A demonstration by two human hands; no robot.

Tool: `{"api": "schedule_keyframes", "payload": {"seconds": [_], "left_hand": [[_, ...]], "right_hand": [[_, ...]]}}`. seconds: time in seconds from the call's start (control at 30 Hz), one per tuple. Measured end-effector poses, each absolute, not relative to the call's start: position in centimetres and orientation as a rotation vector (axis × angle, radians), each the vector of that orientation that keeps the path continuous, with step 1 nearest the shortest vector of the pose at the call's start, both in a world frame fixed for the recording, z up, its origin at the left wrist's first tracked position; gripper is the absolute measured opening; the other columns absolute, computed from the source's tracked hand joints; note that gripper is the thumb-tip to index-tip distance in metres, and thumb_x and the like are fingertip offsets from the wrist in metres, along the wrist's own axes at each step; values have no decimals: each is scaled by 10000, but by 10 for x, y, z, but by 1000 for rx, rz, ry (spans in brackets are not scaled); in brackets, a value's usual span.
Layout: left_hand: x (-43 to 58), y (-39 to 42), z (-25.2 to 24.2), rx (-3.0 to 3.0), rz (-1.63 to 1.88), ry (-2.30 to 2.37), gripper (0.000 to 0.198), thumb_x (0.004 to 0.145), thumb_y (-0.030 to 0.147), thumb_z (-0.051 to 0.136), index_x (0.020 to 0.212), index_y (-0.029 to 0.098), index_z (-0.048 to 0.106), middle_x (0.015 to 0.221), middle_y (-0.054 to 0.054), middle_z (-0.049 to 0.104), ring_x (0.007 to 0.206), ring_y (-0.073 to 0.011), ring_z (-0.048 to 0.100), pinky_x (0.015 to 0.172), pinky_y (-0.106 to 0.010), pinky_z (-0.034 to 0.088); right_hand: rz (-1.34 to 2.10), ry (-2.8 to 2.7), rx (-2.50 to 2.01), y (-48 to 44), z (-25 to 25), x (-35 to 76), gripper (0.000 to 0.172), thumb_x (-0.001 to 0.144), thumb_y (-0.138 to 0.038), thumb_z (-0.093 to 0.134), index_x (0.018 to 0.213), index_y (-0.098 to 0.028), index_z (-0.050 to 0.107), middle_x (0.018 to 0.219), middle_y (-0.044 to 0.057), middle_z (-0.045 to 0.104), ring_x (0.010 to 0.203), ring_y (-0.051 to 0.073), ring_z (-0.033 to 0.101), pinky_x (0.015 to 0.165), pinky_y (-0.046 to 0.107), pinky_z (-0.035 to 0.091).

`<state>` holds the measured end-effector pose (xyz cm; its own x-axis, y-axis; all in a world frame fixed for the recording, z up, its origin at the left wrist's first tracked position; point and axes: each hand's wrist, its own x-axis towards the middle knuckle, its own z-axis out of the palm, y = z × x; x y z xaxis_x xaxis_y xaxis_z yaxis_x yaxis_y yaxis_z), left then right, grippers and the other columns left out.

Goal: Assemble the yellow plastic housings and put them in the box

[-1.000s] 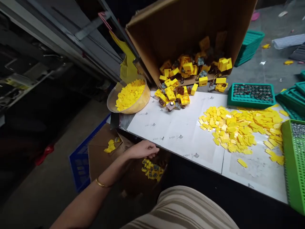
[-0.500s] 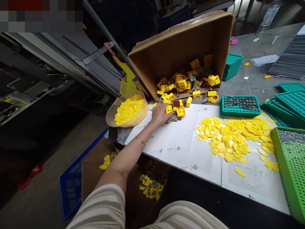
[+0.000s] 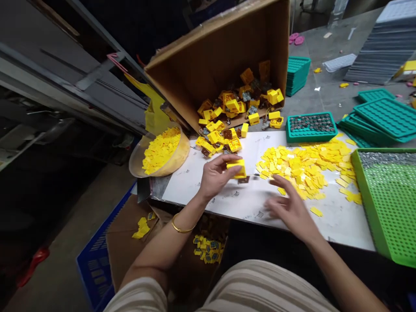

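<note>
My left hand [image 3: 215,177] is closed on a yellow plastic block [image 3: 237,168], held just above the white sheet on the table [image 3: 247,199]. My right hand [image 3: 287,207] hovers open over the sheet, fingers spread, a little to the right of the block and beside a spread of flat yellow plastic pieces [image 3: 305,167]. Behind the left hand lies a heap of yellow blocks [image 3: 224,130] spilling from a tipped cardboard box [image 3: 208,56].
A clear bowl of yellow pieces [image 3: 159,151] sits at the table's left corner. A teal tray of metal parts [image 3: 310,126], stacked teal trays [image 3: 383,115] and a green perforated tray [image 3: 390,203] stand to the right. Below the table, a carton [image 3: 130,234] holds yellow parts.
My left hand rose from below the table edge to the heap, took a yellow block and drew it back toward me. My right hand has come into view over the sheet.
</note>
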<state>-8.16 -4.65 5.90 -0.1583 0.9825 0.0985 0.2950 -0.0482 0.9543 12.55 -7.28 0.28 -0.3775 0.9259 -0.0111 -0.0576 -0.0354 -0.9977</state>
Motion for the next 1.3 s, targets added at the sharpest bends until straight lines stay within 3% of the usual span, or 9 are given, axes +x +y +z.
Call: {"api": "schedule_keyframes", "payload": {"seconds": [0.07, 0.23, 0.4, 0.6, 0.73, 0.9, 1.0, 1.1, 1.3], "left_hand": [[-70, -61, 48, 1529, 1092, 1425, 217, 724, 296, 739, 919, 203, 721, 979, -63, 709, 950, -189, 630, 910, -319, 488], [-84, -95, 14, 2036, 706, 1140, 156, 800, 204, 652, 940, 206, 721, 915, -71, 736, 918, -203, 608, 830, -362, 514], [-108, -129, -12, 2443, 725, 1164, 267, 802, 118, 622, 1041, 233, 657, 1124, -80, 684, 1118, -227, 566, 946, -425, 466], [-105, -151, -33, 2183, 696, 1750, 703, 729, 404, 719, 1339, 187, 445, 1400, -197, 467, 1307, -331, 422, 1053, -521, 353], [-92, -147, -33, 2037, 610, 1763, 655, 720, 438, 716, 1286, 194, 496, 1355, -172, 533, 1335, -342, 397, 1115, -576, 203], [-75, -141, -15, 1580, 744, 1597, 575, 741, 301, 701, 1258, 206, 470, 1300, -137, 564, 1219, -251, 527, 1044, -420, 394], [-68, -140, -4, 1114, 744, 1501, 619, 703, 261, 735, 1230, 217, 413, 1162, -90, 615, 958, -187, 650, 797, -304, 533], [-63, -139, 4, 709, 690, 1350, 691, 642, 226, 783, 1200, 222, 376, 954, -17, 632, 662, -126, 657, 530, -208, 507], [-59, -133, 12, 289, 610, 1140, 606, 676, 122, 736, 1227, 176, 489, 974, -52, 658, 607, -101, 664, 518, -176, 526]], "right_hand": [[1593, -1505, -966, -76, -9, 115, 606, 825, -319, 626, 1366, -263, 358, 1332, 136, 451, 786, 156, 657, 646, 352, 600], [1291, -1920, -993, -82, -28, 118, 460, 839, -121, 479, 1289, -209, 467, 1197, 111, 557, 895, 173, 633, 836, 371, 543], [883, -2000, -1208, -66, -23, 144, 232, 888, -182, 461, 1045, -189, 632, 968, 74, 647, 813, 180, 634, 740, 319, 521], [796, -2413, -1342, -37, -16, 126, 264, 891, -304, 529, 1097, -191, 649, 1014, 75, 622, 720, 181, 623, 629, 302, 467], [665, -2494, -1265, -43, -20, 124, 192, 908, -283, 519, 994, -212, 675, 992, 43, 648, 756, 163, 628, 571, 255, 421], [268, -2586, -1053, -62, -29, 150, 236, 928, -212, 453, 1007, -185, 674, 960, 66, 669, 771, 167, 628, 538, 247, 408], [343, -2606, -998, -66, -30, 160, 251, 927, -234, 463, 1056, -156, 663, 996, 97, 665, 845, 188, 625, 646, 264, 466], [531, -2568, -1094, -61, -27, 160, 254, 933, -266, 464, 1051, -166, 666, 981, 90, 662, 864, 193, 627, 683, 272, 478], [692, -2712, -1328, -50, -8, 148, 262, 917, -262, 476, 1067, -184, 676, 1009, 88, 656, 851, 226, 647, 646, 304, 468]]}}
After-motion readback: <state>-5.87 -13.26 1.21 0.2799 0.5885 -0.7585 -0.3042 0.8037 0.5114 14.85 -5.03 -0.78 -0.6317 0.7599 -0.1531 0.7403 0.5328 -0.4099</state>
